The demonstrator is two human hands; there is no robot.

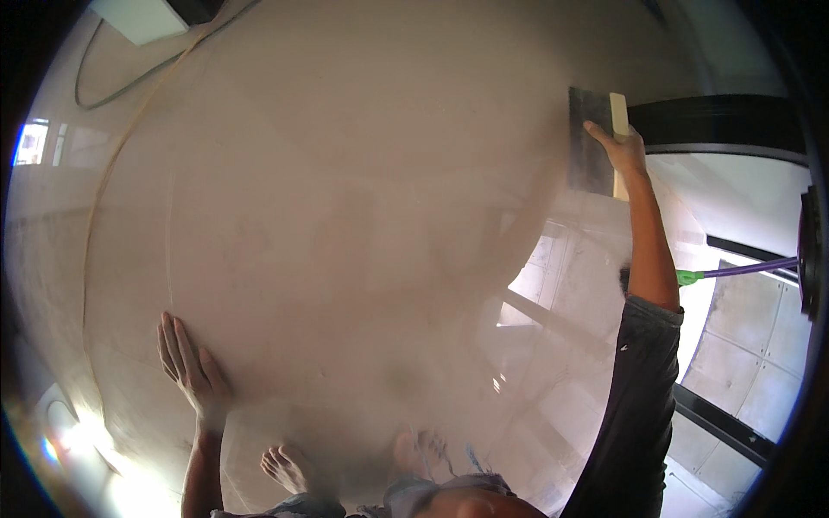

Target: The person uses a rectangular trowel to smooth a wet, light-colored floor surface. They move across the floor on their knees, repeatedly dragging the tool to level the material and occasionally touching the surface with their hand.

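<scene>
My right hand [629,154] reaches far out to the right, fingers wrapped round the cream edge grip of a wide scraper. The scraper's dark, flat blade [591,164] faces left against the smooth beige floor [371,224], with my thumb lying over it. At the lower left, my left hand [192,367] rests palm down on the floor, fingers stretched out and nothing in it.
A tan cord [108,173] curves along the left side, and a dark cable [129,85] loops beside a white object [142,22] at the upper left. A purple pole [747,268] with a green end, a dark-framed opening and grey tiles [751,315] lie right. My bare foot [285,466] is near.
</scene>
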